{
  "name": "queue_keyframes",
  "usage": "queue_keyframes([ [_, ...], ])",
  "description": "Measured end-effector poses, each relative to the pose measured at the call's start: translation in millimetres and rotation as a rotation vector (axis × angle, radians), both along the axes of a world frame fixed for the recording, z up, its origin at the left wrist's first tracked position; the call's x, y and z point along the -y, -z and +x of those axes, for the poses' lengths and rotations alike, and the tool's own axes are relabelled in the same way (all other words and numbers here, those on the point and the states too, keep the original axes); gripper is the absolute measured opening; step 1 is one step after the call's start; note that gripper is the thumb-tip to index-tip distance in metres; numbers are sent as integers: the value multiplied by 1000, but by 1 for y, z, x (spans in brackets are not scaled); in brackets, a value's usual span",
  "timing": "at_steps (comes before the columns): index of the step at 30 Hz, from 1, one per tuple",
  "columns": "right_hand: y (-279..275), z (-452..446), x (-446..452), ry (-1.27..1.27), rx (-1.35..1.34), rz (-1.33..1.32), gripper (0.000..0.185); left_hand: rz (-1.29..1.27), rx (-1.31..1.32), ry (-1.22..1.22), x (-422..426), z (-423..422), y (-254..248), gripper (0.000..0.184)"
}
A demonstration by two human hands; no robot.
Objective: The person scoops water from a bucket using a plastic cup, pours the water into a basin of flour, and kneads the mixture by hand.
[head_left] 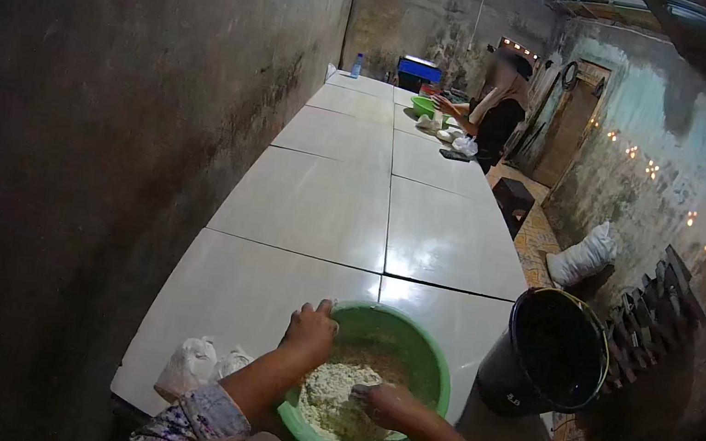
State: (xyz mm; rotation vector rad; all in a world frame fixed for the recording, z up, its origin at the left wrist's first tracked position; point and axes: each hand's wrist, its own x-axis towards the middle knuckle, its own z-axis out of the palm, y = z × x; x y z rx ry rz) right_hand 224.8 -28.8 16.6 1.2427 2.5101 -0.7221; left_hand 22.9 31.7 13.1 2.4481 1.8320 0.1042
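Note:
A green plastic bowl (pixel 439 366) stands at the near end of the tiled table. Inside it lies a pale, crumbly flour dough (pixel 333 397), heaped toward the left side. My left hand (pixel 312 333) is closed over the bowl's upper left rim, its fingers bent at the edge. Reaching in from the right, my right hand (pixel 383 404) is down in the dough with its fingers curled and white with flour. Some of its fingertips are hidden in the crumbs.
White plastic bags (pixel 193 367) sit left of the bowl. A black bucket (pixel 525 362) stands at the table's right edge. At the far end, a person (pixel 501 105) works by another green bowl (pixel 422 107). A white sack (pixel 585 255) leans by the right wall.

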Motion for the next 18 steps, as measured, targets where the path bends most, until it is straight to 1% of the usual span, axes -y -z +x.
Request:
queue_keyframes([
  [1, 3, 1, -1, 1, 1, -1, 47, -1, 1, 1, 0, 0, 0, 27],
  [3, 4, 0, -4, 98, -63, 15, 48, -43, 30, -22, -1, 1, 0, 28],
  [4, 19, 6, -8, 58, -194, 46, 55, -46, 31, -23, -2, 1, 1, 28],
  [5, 33, 10, -8, 57, -193, 45, 55, -40, 32, -26, -2, 1, 1, 29],
  [7, 24, 4, 0, -189, -198, -10, 63, -36, 31, -28, -2, 1, 3, 30],
  [8, 19, -2, -1, -333, 94, -138, 69, -22, 12, -23, -2, 1, 4, 30],
  [9, 23, -5, 0, -332, 94, -138, 69, -7, -6, -19, -2, 1, 4, 30],
  [11, 55, -7, 7, -508, 179, 172, 62, -13, 1, -20, -1, 1, -1, 29],
  [12, 103, 6, 0, -336, -220, 125, 50, -18, 8, -24, 0, 1, -2, 27],
  [13, 92, 0, -1, -338, -220, 124, 50, -18, 8, -26, -1, 1, 0, 27],
  [15, 72, -12, -6, -257, -120, 23, 36, -25, 20, -46, -5, 1, 7, 31],
  [16, 84, -10, -14, -448, -419, 376, 27, -27, 21, -46, -4, 2, 5, 31],
  [17, 97, -7, -21, -447, -417, 374, 27, -41, 32, -45, -2, 2, 2, 30],
  [18, 77, -16, -28, -270, -285, 215, 30, -54, 42, -45, -2, 2, 0, 30],
])
